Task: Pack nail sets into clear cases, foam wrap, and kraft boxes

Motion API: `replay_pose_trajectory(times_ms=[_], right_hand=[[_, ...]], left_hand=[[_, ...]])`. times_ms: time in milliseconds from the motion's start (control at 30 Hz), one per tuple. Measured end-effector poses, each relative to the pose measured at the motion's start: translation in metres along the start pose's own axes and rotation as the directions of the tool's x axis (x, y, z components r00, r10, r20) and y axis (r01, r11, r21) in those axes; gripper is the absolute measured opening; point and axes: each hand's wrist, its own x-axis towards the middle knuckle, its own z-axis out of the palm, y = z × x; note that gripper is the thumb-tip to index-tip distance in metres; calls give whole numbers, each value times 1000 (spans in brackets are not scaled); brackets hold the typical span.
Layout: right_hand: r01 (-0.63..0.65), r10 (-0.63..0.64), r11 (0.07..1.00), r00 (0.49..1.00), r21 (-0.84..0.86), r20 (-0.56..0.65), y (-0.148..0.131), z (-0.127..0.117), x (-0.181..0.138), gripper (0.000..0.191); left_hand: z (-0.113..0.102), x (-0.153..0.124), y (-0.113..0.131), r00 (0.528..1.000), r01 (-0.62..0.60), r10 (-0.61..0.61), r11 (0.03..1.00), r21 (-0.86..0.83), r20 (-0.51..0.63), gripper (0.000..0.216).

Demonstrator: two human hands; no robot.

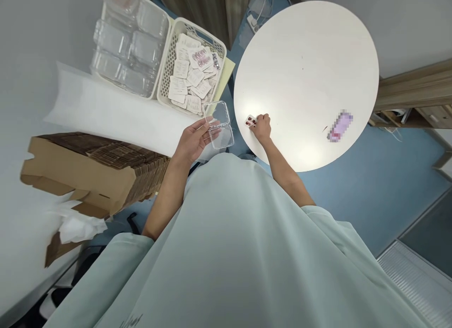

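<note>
My left hand (193, 140) grips a clear plastic hinged case (221, 135) by its left side. The case is opened out, lid and base spread apart, and I see nothing inside. At the near-left edge of the round white table (307, 54), my right hand (262, 128) has its thumb and fingers closed at the side of a small white card (250, 121). Dark red glossy pieces, resembling press-on nails, sit on that card; my fingers partly cover it.
Left of the table stands a cream basket (163, 78) of printed white cards (194, 77). Beside it a bin holds clear plastic boxes (144, 47). Flattened brown cartons (95, 165) are stacked at left. A blurred purple item (340, 126) lies on the table's right.
</note>
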Motion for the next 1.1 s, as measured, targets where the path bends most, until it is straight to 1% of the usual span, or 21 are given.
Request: replay_pose_trajectory(times_ms=[33, 100, 200, 267, 333, 400, 500, 700, 767, 867, 967, 1033, 1100], right_hand=[[-7, 7, 999, 1000, -31, -5, 1, 2, -1, 34], [-3, 3, 1000, 1000, -1, -18, 5, 4, -3, 35], [-20, 19, 988, 1000, 152, 8, 18, 3, -11, 26], [-24, 17, 967, 999, 256, 27, 28, 0, -19, 25], [-2, 1, 945, 1000, 328, 4, 37, -7, -31, 30], [27, -14, 926, 999, 376, -39, 45, -15, -44, 30], [52, -8, 899, 995, 434, -101, 55, -33, -67, 24], [77, 66, 840, 968, 538, -242, 78, -75, -109, 24], [107, 79, 814, 953, 571, -292, 86, -89, -120, 26], [183, 70, 771, 928, 609, -366, 95, -112, -132, 34], [287, 15, 731, 900, 619, -435, 93, -136, -146, 42], [353, -43, 703, 887, 617, -459, 83, -150, -156, 46], [398, -117, 688, 886, 607, -449, 68, -160, -167, 46]], left_hand=[[-1, 1, 1, 1000, -2, 2, 1000, 1, 3, 34], [-2, 3, 1, 1000, -3, 3, 1000, 8, 16, 34], [2, 7, 0, 999, -1, 0, 999, 32, 39, 33], [7, 10, -1, 998, -1, -2, 999, 51, 62, 34], [14, 12, -3, 996, 0, -7, 998, 70, 93, 34], [22, 14, -6, 991, 5, -17, 995, 95, 130, 35], [37, 16, -10, 981, 12, -36, 992, 127, 189, 36], [72, 17, -20, 957, 32, -78, 985, 167, 278, 37], [83, 16, -23, 949, 38, -93, 982, 185, 301, 38], [98, 14, -27, 934, 43, -117, 975, 220, 336, 42], [110, 13, -31, 921, 47, -138, 968, 247, 365, 43], [116, 11, -33, 913, 50, -144, 968, 247, 383, 41], [122, 10, -35, 907, 53, -145, 970, 235, 396, 39]])
